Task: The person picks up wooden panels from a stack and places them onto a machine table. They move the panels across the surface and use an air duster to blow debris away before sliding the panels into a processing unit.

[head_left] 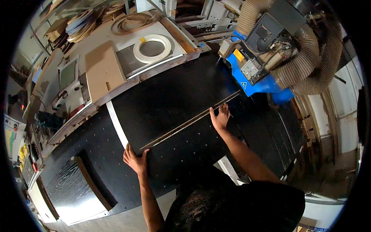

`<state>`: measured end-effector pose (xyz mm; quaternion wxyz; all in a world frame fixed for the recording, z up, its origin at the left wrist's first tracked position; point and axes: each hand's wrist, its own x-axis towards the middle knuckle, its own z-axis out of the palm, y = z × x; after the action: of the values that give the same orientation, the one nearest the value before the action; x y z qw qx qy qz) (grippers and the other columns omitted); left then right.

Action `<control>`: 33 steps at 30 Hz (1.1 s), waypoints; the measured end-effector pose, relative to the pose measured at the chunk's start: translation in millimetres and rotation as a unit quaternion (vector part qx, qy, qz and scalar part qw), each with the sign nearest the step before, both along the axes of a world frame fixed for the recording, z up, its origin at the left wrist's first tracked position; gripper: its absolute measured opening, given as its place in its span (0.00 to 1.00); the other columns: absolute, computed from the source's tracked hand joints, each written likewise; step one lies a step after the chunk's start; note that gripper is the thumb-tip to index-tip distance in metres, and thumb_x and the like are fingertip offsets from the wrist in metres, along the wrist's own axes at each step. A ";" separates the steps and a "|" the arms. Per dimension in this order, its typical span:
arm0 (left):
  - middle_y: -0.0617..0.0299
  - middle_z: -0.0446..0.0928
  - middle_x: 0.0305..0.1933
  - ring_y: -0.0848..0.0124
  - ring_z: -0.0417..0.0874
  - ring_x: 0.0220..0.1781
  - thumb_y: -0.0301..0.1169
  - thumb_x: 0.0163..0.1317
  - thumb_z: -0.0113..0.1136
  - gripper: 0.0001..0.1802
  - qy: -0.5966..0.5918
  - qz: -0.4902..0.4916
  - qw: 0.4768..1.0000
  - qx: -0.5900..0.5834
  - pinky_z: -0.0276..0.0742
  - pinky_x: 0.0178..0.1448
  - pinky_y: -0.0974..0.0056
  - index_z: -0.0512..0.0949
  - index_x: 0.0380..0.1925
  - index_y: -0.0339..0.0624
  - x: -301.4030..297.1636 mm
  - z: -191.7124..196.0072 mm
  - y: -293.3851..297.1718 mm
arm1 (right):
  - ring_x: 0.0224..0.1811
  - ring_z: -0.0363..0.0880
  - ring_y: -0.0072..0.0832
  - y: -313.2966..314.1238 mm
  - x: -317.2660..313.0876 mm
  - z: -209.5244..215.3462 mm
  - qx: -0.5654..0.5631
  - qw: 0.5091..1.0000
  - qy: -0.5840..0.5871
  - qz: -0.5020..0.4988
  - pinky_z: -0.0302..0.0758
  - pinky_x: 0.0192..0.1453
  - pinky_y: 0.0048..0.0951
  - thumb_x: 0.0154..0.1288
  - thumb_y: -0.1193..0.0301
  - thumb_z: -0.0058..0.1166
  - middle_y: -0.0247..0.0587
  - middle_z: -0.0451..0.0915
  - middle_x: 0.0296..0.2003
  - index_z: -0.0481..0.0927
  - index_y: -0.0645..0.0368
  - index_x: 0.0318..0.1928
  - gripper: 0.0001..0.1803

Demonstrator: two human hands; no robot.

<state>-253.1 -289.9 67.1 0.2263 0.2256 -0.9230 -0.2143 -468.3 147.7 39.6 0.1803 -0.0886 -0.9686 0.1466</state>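
Observation:
A large black panel (162,104) lies flat on a black perforated worktable. Its near edge shows a brown core between pale lines, and a white strip (117,121) runs along its left side. My left hand (136,159) grips the near left corner, fingers at the left side and thumb at the near edge. Farther right, my right hand (220,118) holds the near edge, its thumb and fingers spread along it. The panel's right end reaches a blue machine (247,79) with thick ribbed hoses. Fingertip undersides are hidden.
At lower left, a glossy wood-grained panel (73,189) lies on the worktable (174,154). Beyond the black panel, a machine ledge carries a tan board (102,71) and a white ring-shaped roll (168,50). Coiled edging strips (81,25) pile up at the far left.

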 end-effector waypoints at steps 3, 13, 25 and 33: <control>0.54 0.76 0.74 0.50 0.71 0.76 0.57 0.48 0.84 0.55 0.010 0.003 1.000 -0.001 0.59 0.81 0.45 0.74 0.71 0.39 3.6 3.5 -0.7 | 0.84 0.58 0.56 -3.7 -0.4 1.4 -0.011 1.000 0.003 0.002 0.53 0.85 0.58 0.74 0.38 0.55 0.66 0.63 0.79 0.73 0.75 0.72 0.49; 0.50 0.78 0.69 0.46 0.71 0.74 0.62 0.44 0.85 0.55 0.055 -0.003 0.997 -0.048 0.65 0.77 0.42 0.77 0.67 0.38 -3.8 0.3 7.9 | 0.80 0.65 0.58 62.5 49.8 -6.6 -0.143 0.974 0.060 0.166 0.60 0.83 0.55 0.71 0.52 0.66 0.58 0.72 0.75 0.81 0.61 0.68 0.33; 0.42 0.87 0.44 0.42 0.87 0.47 0.48 0.58 0.81 0.30 0.158 -0.136 0.972 -0.108 0.82 0.55 0.45 0.87 0.47 0.31 -0.4 -29.1 28.7 | 0.53 0.82 0.40 238.2 529.8 -135.2 -0.242 0.935 -0.255 -0.049 0.79 0.59 0.47 0.74 0.59 0.60 0.44 0.82 0.53 0.85 0.54 0.55 0.17; 0.43 0.86 0.50 0.43 0.86 0.52 0.48 0.64 0.74 0.28 0.157 -0.221 0.944 -0.188 0.81 0.58 0.44 0.86 0.51 0.33 21.4 -52.8 124.5 | 0.30 0.75 0.19 437.9 779.9 49.9 -0.295 0.616 0.481 -0.549 0.73 0.35 0.27 0.77 0.63 0.55 0.28 0.78 0.29 0.82 0.57 0.37 0.12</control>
<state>-231.7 -165.4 14.3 0.3533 -0.0677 -0.9261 -0.1139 311.6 585.6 89.5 0.6317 -0.5694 -0.4175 0.3200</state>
